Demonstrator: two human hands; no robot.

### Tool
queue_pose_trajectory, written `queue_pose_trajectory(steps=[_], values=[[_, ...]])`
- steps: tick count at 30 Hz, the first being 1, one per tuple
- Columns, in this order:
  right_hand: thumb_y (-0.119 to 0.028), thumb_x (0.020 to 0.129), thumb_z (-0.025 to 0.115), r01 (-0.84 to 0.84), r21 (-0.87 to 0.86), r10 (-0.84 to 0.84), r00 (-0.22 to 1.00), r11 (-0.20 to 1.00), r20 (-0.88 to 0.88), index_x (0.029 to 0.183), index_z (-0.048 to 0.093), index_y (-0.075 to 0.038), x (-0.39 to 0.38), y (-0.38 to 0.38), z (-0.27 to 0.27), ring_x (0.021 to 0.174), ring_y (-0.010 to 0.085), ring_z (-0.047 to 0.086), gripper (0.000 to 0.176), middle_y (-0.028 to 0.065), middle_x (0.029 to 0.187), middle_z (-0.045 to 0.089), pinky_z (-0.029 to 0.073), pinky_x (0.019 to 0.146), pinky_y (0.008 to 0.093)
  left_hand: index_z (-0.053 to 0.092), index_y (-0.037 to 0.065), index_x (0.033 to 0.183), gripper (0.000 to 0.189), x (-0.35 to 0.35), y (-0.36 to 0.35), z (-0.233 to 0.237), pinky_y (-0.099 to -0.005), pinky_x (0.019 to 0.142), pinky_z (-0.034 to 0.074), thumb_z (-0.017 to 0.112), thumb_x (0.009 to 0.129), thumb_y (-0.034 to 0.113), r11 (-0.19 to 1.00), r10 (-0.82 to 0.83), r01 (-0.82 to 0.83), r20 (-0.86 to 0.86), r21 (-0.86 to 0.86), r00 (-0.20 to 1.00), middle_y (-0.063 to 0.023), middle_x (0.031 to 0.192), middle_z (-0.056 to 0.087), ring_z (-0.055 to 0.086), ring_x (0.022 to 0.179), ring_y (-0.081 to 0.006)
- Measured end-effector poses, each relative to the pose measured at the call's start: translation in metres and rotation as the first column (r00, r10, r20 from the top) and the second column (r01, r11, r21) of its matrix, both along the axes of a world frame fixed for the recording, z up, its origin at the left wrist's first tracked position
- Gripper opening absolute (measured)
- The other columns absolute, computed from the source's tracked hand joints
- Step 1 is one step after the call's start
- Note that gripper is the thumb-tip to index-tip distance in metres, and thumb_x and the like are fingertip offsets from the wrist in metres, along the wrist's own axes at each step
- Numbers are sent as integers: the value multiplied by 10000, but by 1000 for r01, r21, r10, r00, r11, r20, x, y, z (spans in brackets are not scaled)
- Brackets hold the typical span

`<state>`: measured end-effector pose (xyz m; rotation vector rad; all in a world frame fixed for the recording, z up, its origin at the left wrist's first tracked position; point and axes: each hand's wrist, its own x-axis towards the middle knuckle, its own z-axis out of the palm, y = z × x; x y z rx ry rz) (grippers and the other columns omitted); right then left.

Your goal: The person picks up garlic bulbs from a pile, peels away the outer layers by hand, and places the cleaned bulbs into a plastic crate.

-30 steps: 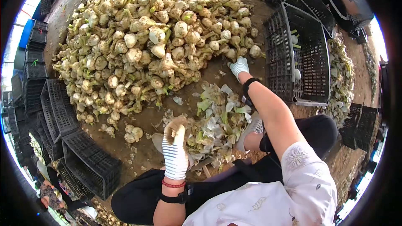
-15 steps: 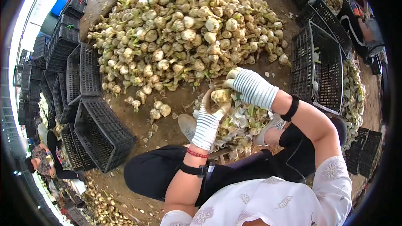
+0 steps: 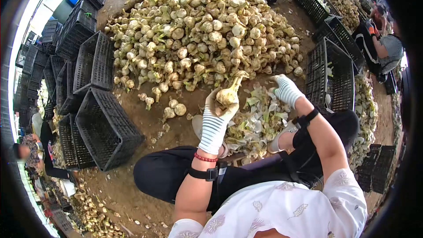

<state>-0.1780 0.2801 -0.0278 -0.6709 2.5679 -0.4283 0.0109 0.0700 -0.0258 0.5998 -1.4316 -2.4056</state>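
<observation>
My left hand, in a striped glove soiled at the fingers, is closed around a garlic bulb. The bulb's stalk points up and to the right, toward the big heap. Apart from it, to the right, my right hand hovers in a matching glove. Its fingers point left, spread from the thumb, with nothing visible in them. Beneath and between the hands lies a pile of peeled skins and leaves, at my feet. Ahead rises a large heap of garlic bulbs with their stalks on.
Black plastic crates stand left and right, with more stacked behind on the left. A few loose bulbs lie on the dirt floor near my left hand. Other people sit at far right and far left.
My right hand has moved off the bulb to the right. My left hand still holds the bulb, now turned with its stalk up. The view has tilted slightly upward.
</observation>
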Motion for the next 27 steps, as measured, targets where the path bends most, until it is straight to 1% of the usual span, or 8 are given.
queue_pose_trajectory(steps=[2,6,10,14,16,18,19,27], values=[[-319,916,691,310,-424,-32,836,851,547,1442,467,-24,34,-19,33,989,198,654,643,139,1156,684,532,829,326,461,35,1349,640,-2,5,-1,-295,945,514,791,800,18,1000,8,-7,-30,19,1000,-78,1224,586,601,1081,-184],[-367,904,717,531,-461,4,652,711,758,1244,619,-20,63,-57,75,842,103,610,495,26,1036,678,512,719,264,466,33,1337,650,-6,16,23,-298,946,503,813,789,62,885,-14,-6,-40,-465,999,-73,1194,584,595,1047,-172],[-231,928,669,897,-286,296,188,337,937,962,646,-89,42,-59,45,657,97,585,148,23,865,650,513,616,253,564,18,1215,362,2,7,29,-263,861,545,679,931,210,995,-85,81,72,54,994,-70,1104,638,632,991,-158],[-73,870,677,969,-199,400,243,-147,884,941,645,-118,-2,-37,15,595,111,525,90,25,879,666,435,488,273,555,21,1231,373,10,3,16,-290,856,557,695,918,168,948,-161,141,48,284,986,-65,1124,634,640,969,-152],[-92,860,691,915,-391,206,404,-100,891,959,645,-82,-6,-17,-10,659,150,575,110,42,898,675,509,589,349,547,21,1243,395,8,2,11,-301,861,561,711,904,139,930,-166,139,51,341,985,-69,1134,629,637,984,-156],[-145,869,686,384,-300,-61,696,873,715,1101,658,-35,-33,11,-79,762,176,617,258,71,959,697,538,712,364,493,25,1295,501,2,5,6,-322,893,563,741,860,51,994,-51,58,71,-97,996,-81,1181,599,623,1026,-175],[-209,877,678,269,-40,-220,857,962,467,1278,610,-16,-8,12,-70,832,203,629,451,95,992,704,532,768,351,435,29,1339,609,-2,6,5,-315,941,541,751,822,-26,992,-37,42,50,-116,998,-92,1238,555,605,1058,-188],[-514,936,642,566,-714,278,668,412,691,1207,624,-62,79,-54,39,823,48,564,528,-24,952,638,472,673,226,388,26,1371,750,-12,22,12,-323,990,505,783,742,-74,766,12,-17,-12,-643,1000,-110,1277,497,547,1127,-201]])
